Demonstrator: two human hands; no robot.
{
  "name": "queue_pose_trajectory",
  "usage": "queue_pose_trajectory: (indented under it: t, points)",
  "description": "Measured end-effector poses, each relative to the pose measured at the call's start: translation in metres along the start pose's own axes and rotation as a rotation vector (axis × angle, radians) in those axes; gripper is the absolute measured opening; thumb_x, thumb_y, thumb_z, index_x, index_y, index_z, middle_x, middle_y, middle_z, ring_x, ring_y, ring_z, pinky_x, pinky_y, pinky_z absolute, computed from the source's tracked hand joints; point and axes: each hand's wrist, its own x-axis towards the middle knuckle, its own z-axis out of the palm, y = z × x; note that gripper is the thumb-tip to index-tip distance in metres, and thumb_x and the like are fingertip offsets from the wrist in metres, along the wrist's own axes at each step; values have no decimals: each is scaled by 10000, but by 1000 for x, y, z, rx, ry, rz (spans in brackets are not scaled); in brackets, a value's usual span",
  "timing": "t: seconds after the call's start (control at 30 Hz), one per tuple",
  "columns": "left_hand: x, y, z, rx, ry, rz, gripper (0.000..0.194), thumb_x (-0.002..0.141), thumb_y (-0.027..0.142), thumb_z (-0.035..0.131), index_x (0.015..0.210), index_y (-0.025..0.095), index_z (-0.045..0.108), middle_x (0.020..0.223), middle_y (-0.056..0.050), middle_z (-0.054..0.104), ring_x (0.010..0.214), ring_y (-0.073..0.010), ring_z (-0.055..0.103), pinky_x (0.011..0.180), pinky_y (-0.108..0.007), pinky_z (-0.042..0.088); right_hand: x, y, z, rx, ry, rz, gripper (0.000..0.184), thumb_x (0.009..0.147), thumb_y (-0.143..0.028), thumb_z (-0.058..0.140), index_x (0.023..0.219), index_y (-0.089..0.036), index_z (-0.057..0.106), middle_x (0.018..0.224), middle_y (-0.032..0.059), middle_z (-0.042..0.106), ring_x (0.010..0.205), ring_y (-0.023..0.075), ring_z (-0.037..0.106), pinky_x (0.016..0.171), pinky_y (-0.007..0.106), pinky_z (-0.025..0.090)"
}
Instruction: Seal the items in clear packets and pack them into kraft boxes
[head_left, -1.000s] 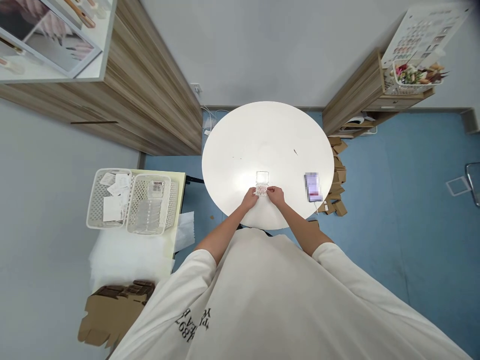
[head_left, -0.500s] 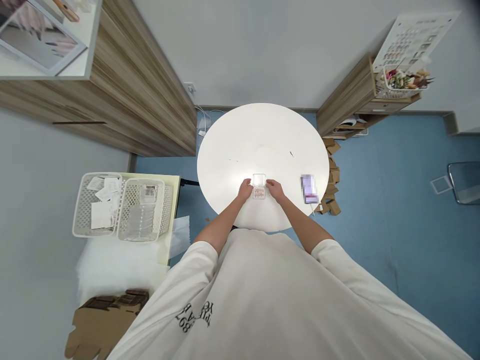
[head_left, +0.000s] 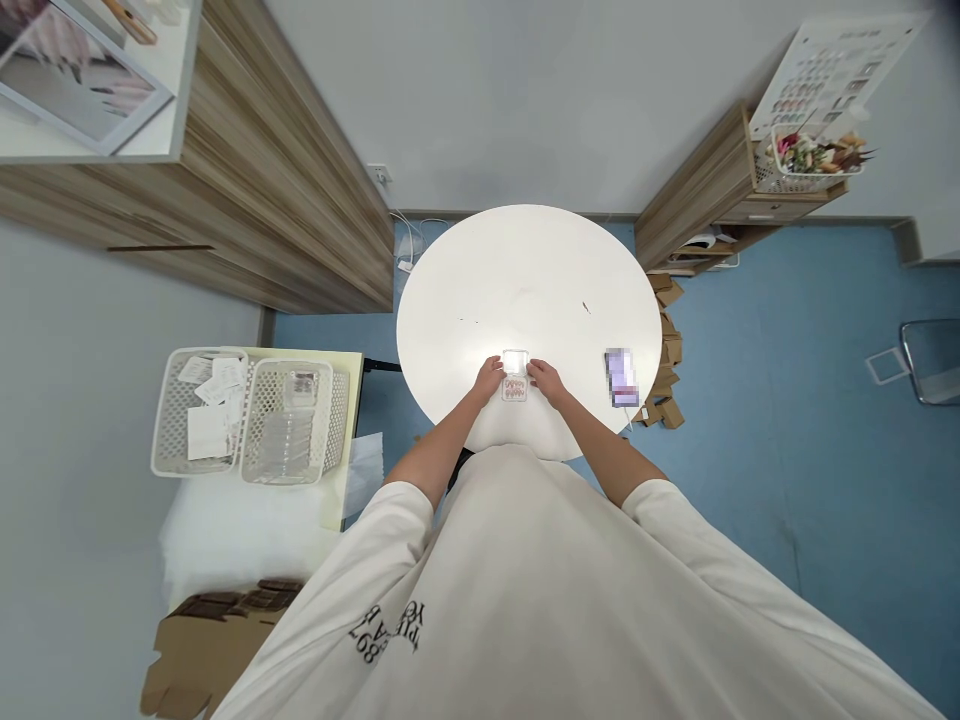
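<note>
On the white round table [head_left: 525, 260] lies a small clear plastic box [head_left: 515, 362], opened flat with its lid half away from me. The near half holds two rows of small pink press-on nails [head_left: 515, 388]. My left hand [head_left: 490, 377] is at the left edge of the lid half, its fingers curled against the rim. At the opposite edge, the fingers of my right hand [head_left: 545, 380] close on the rim. How firmly they grip is too small to make out.
A phone [head_left: 622, 377] with a cable lies to the right on the table. White baskets [head_left: 330, 420] with papers and clear boxes stand at left. Cardboard boxes [head_left: 667, 350] sit on the floor at right. Wooden cabinets [head_left: 300, 150] flank the table.
The open box has shifted slightly left. My hands have come in closer, with the fingertips now at the lid's side edges.
</note>
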Motion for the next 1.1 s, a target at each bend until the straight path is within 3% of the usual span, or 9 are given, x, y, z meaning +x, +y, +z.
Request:
queue_pose_trajectory:
  t: [0.2, 0.37, 0.7, 0.9, 1.1]
  points:
    - [-2, 4, -7, 14, 20, 4, 654, 731, 160, 642, 1368, 231, 512, 1385, -132, 551, 1186, -249, 594, 952, -371, 481, -6, -10, 6, 28, -18, 8, 565, 885, -624, 512, 1285, -238, 614, 1305, 79, 622, 1156, 222, 594, 919, 323, 497]
    - [-5, 0, -8, 1, 0, 116, 563, 714, 146, 647, 1268, 231, 606, 1270, -98, 623, 1119, -236, 630, 970, -383, 490, -15, -18, 10, 37, -6, 16, 669, 915, -715, 382, 1362, -250, 559, 1371, 91, 576, 1188, 236, 576, 980, 341, 461]
    - [-32, -23, -18, 71, -34, 192, 476, 752, 77, 585, 1209, 206, 618, 1361, -108, 620, 1287, -234, 564, 1064, -390, 457, -42, 1, 11, -58, -22, -15, 650, 963, -664, 348, 1426, -243, 521, 1437, 91, 558, 1238, 226, 572, 1024, 359, 468]
    - [-54, -34, -25, 309, -33, 207, 521, 765, 102, 590, 1277, 198, 596, 1414, -127, 586, 1336, -285, 527, 1126, -445, 400, -56, 17, 12, -383, -25, -83, 600, 981, -439, 455, 1528, -198, 419, 1504, 124, 499, 1294, 232, 541, 1096, 370, 425]
    - [-74, -43, -29, 607, -96, 409, 537, 820, 115, 513, 1346, 203, 578, 1510, -112, 502, 1415, -284, 447, 1200, -438, 329, -68, 35, 14, -884, -117, -266, 598, 981, -287, 429, 1567, -180, 373, 1579, 127, 395, 1405, 265, 419, 1160, 384, 343]
